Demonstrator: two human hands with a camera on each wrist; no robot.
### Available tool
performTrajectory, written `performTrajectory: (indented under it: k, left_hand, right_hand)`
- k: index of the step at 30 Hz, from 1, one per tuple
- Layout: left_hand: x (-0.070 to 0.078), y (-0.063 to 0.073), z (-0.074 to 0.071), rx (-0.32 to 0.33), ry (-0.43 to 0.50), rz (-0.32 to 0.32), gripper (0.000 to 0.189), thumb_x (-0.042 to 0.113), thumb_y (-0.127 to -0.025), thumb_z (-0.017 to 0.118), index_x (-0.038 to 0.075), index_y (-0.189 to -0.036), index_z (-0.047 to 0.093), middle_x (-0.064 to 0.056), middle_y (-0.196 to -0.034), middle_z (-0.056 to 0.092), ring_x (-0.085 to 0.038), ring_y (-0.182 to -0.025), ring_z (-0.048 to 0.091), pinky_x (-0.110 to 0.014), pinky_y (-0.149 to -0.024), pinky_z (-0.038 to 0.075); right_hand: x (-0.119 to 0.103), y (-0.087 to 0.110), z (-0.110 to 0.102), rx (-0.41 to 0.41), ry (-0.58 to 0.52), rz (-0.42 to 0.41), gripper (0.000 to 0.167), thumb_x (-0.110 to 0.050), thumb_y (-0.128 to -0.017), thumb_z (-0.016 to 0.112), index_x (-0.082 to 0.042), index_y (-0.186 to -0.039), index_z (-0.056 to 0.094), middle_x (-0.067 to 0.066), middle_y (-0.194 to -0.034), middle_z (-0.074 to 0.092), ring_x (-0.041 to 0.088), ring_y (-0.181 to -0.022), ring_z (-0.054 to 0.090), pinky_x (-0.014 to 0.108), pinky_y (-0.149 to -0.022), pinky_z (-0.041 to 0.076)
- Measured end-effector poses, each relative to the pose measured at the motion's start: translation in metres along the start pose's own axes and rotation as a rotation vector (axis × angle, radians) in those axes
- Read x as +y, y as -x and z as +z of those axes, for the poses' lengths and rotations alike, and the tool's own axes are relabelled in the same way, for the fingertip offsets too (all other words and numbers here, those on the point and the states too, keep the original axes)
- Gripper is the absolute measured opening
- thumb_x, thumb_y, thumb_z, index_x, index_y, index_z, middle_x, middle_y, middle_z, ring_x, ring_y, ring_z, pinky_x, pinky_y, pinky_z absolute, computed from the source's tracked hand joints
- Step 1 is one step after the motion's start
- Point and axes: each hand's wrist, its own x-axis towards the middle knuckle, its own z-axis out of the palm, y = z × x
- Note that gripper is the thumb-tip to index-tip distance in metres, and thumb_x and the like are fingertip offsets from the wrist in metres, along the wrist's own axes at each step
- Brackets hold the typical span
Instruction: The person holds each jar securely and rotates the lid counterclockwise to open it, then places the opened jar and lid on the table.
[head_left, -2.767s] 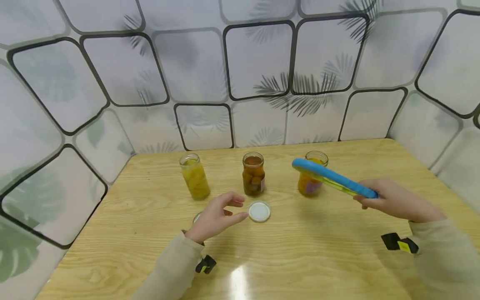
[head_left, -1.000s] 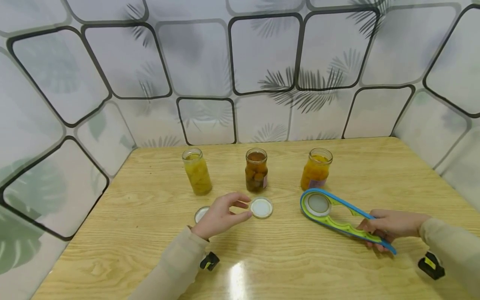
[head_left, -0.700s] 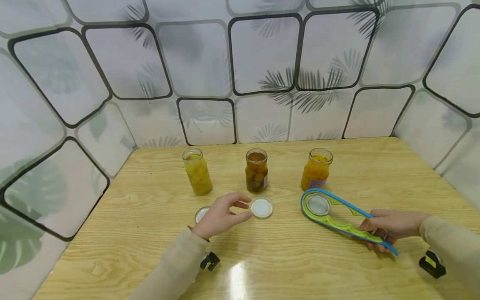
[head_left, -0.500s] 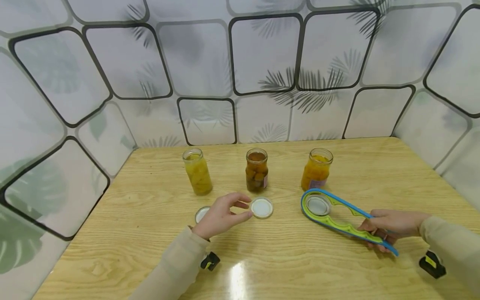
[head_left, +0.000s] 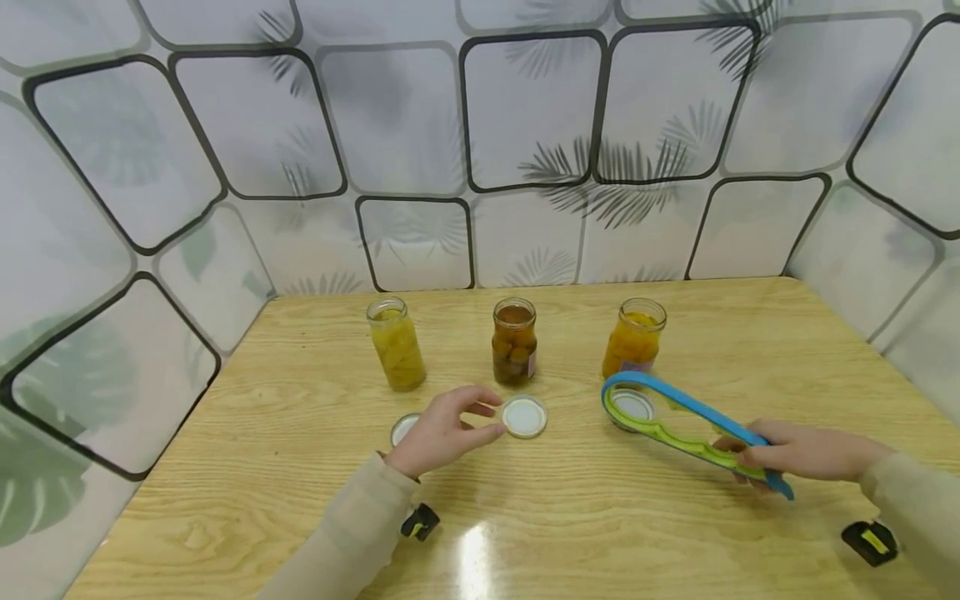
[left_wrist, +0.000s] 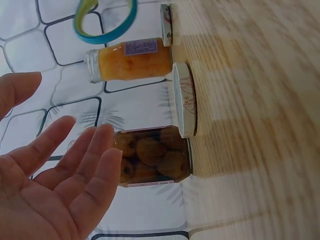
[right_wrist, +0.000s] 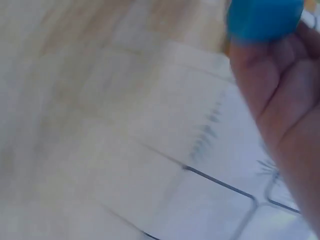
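My right hand [head_left: 806, 450] grips the handle end of a blue and green jar opener [head_left: 684, 402], tilted in front of the right jar. Through its loop shows a metal lid [head_left: 632, 405]; in the left wrist view that lid [left_wrist: 166, 25] lies on the table, with the opener's loop [left_wrist: 125, 26] raised apart from it. My left hand [head_left: 446, 429] hovers with loosely bent fingers and nothing between them. Its fingertips are near a white-lined lid [head_left: 524, 417]. Another lid [head_left: 403, 427] is partly hidden behind that hand.
Three lidless glass jars stand in a row at the back: a tall yellow fruit jar [head_left: 399, 354], a brown fruit jar [head_left: 514, 346] and an orange fruit jar [head_left: 632, 342]. Patterned panels [head_left: 532, 108] rise behind the wooden table [head_left: 570, 517].
The jar opener came down from beside the orange jar to the tabletop, and a lid now lies there. Since then its loop has tilted and lifted off the lid. My left hand stays put.
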Motion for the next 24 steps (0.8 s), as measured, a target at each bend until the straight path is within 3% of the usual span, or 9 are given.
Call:
performTrajectory:
  k: [3, 7, 9, 13, 19, 24]
  left_hand:
    - [-0.001, 0.0, -0.001, 0.01, -0.016, -0.002, 0.033, 0.02, -0.084, 0.061, 0.001, -0.11, 0.055, -0.012, -0.112, 0.054, -0.025, -0.101, 0.053, -0.036, -0.077, 0.046]
    - [-0.001, 0.0, -0.002, 0.028, -0.04, -0.005, 0.033, 0.02, -0.084, 0.062, 0.002, -0.11, 0.055, -0.01, -0.111, 0.055, -0.024, -0.101, 0.052, -0.037, -0.077, 0.046]
    - [-0.001, 0.0, -0.003, 0.033, -0.051, -0.011, 0.033, 0.021, -0.083, 0.062, 0.002, -0.11, 0.055, -0.009, -0.111, 0.055, -0.023, -0.101, 0.052, -0.037, -0.077, 0.046]
    - [-0.002, 0.0, -0.004, 0.038, -0.07, -0.016, 0.034, 0.023, -0.083, 0.062, 0.003, -0.11, 0.055, -0.009, -0.111, 0.055, -0.022, -0.1, 0.052, -0.038, -0.077, 0.046]
    - [-0.003, 0.002, -0.004, 0.027, -0.053, -0.017, 0.034, 0.021, -0.083, 0.062, 0.002, -0.11, 0.055, -0.01, -0.111, 0.055, -0.023, -0.101, 0.052, -0.041, -0.079, 0.045]
    - [-0.006, 0.002, -0.002, 0.013, -0.045, -0.016, 0.035, 0.023, -0.084, 0.061, 0.002, -0.11, 0.054, -0.01, -0.112, 0.054, -0.023, -0.102, 0.051, -0.041, -0.079, 0.044]
  right_hand:
    - [-0.004, 0.006, -0.003, 0.081, 0.121, -0.011, 0.036, -0.012, -0.094, 0.041, 0.016, -0.117, 0.039, 0.008, -0.074, 0.053, 0.012, -0.059, 0.048, 0.028, -0.049, 0.038]
    - [-0.005, 0.017, -0.01, 0.217, 0.336, 0.087, 0.049, -0.017, -0.092, 0.048, 0.017, -0.122, 0.032, 0.01, -0.085, 0.054, 0.007, -0.064, 0.049, 0.028, -0.051, 0.04]
    - [0.0, 0.022, -0.013, 0.279, 0.438, 0.148, 0.047, -0.018, -0.089, 0.052, 0.015, -0.119, 0.038, 0.006, -0.079, 0.053, 0.006, -0.06, 0.046, 0.026, -0.05, 0.038]
    - [0.013, 0.026, -0.021, 0.378, 0.523, 0.211, 0.036, -0.014, -0.087, 0.055, 0.013, -0.109, 0.043, -0.001, -0.063, 0.039, 0.007, -0.049, 0.032, 0.024, -0.044, 0.029]
    - [0.027, 0.016, -0.03, 0.462, 0.668, 0.256, 0.037, -0.022, -0.085, 0.059, 0.011, -0.089, 0.042, 0.003, -0.065, 0.04, 0.013, -0.052, 0.036, 0.027, -0.046, 0.031]
    - [0.033, 0.006, -0.031, 0.466, 0.735, 0.312, 0.05, -0.042, -0.081, 0.059, 0.003, -0.081, 0.039, 0.006, -0.064, 0.034, 0.018, -0.055, 0.035, 0.029, -0.046, 0.03]
